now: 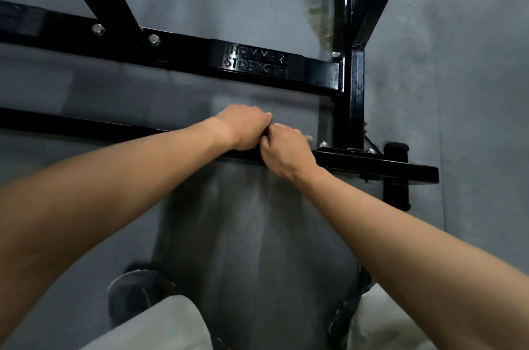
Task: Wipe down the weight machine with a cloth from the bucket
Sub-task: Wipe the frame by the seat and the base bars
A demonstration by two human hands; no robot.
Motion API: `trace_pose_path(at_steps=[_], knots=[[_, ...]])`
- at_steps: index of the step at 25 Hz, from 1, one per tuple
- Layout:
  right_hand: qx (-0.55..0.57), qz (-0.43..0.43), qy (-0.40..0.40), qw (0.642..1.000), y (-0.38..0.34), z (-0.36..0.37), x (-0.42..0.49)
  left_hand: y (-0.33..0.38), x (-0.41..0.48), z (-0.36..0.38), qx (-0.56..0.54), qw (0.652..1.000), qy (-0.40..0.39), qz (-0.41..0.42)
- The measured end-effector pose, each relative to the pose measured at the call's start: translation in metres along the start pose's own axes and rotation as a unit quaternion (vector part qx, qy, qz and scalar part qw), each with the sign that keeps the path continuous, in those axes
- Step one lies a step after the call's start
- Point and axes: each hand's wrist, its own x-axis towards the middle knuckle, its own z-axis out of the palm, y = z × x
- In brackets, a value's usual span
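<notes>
1. My left hand (246, 126) is curled in a fist just above the lower black bar (386, 165) of the weight machine (353, 86), with its knuckles touching my right hand (286, 153).
2. My right hand lies on that bar, fingers bent over its far edge.
3. I cannot tell what either hand grips.
4. A pale scrap (309, 137) shows at my right fingertips; I cannot tell whether it is the cloth.

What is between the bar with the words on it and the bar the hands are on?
Only bare grey floor lies between the lettered bar and the lower bar, shown in the head view.
</notes>
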Motion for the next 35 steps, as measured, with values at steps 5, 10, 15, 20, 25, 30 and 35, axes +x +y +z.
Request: trace_pose_path(at_steps=[5, 10, 15, 20, 25, 30, 35], knots=[[-0.077, -0.034, 0.058, 0.995, 0.030, -0.003, -0.025, -0.033, -0.019, 0.001, 0.008, 0.999, -0.011, -0.042], [-0.090, -0.125, 0.070, 0.986, -0.002, 0.016, -0.013, -0.043, -0.024, -0.007, -0.012, 0.998, 0.014, -0.059], [-0.058, -0.250, 0.065, 0.964, -0.053, 0.039, 0.008, -0.066, -0.039, -0.011, -0.010, 0.994, 0.012, -0.106], [-0.063, -0.288, 0.027, 0.955, -0.058, 0.036, 0.027, -0.098, -0.059, -0.015, -0.031, 0.986, 0.033, -0.163], [-0.128, -0.288, 0.122, 0.941, -0.063, 0.048, 0.029, -0.117, -0.102, 0.021, -0.067, 0.976, 0.081, -0.191], [-0.140, -0.300, 0.132, 0.934, -0.129, 0.069, 0.042, -0.149, -0.118, 0.025, -0.034, 0.956, 0.169, -0.236], [-0.141, -0.300, 0.131, 0.934, -0.129, 0.072, 0.041, -0.179, -0.149, 0.035, -0.044, 0.933, 0.203, -0.295]])
